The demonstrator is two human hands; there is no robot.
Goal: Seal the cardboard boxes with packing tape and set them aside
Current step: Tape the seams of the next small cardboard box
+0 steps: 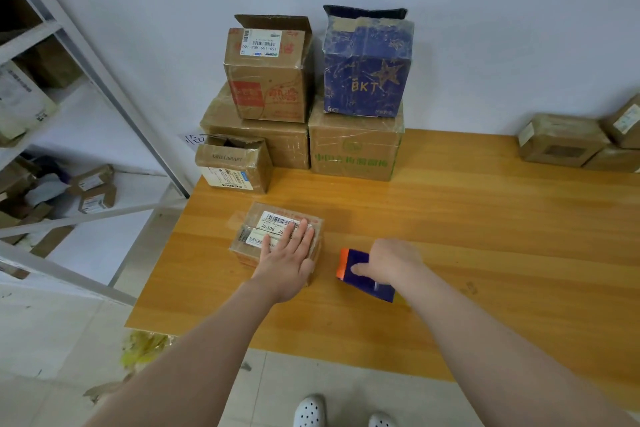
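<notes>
A pale tiled floor (52, 340) lies nearest, with two white perforated shoes (310, 409) at 6 o'clock. Above them spreads an orange-brown wooden table (485, 236). On its near left part sits a small taped cardboard box (277, 229) with a barcode label on top. Just beside the box, at its 3 o'clock, is a blue and orange tape dispenser (360, 274). Open and sealed boxes (270, 69) are stacked at 12 o'clock against a white wall (485, 28), more cartons (561, 142) sit at 2 o'clock, and a grey metal shelf (69, 114) of parcels stands at 9 o'clock. The left hand (289, 260) lies flat on the small box, fingers straight and together, pressing its top. The right hand (391, 263) curls round the dispenser, thumb on its side
</notes>
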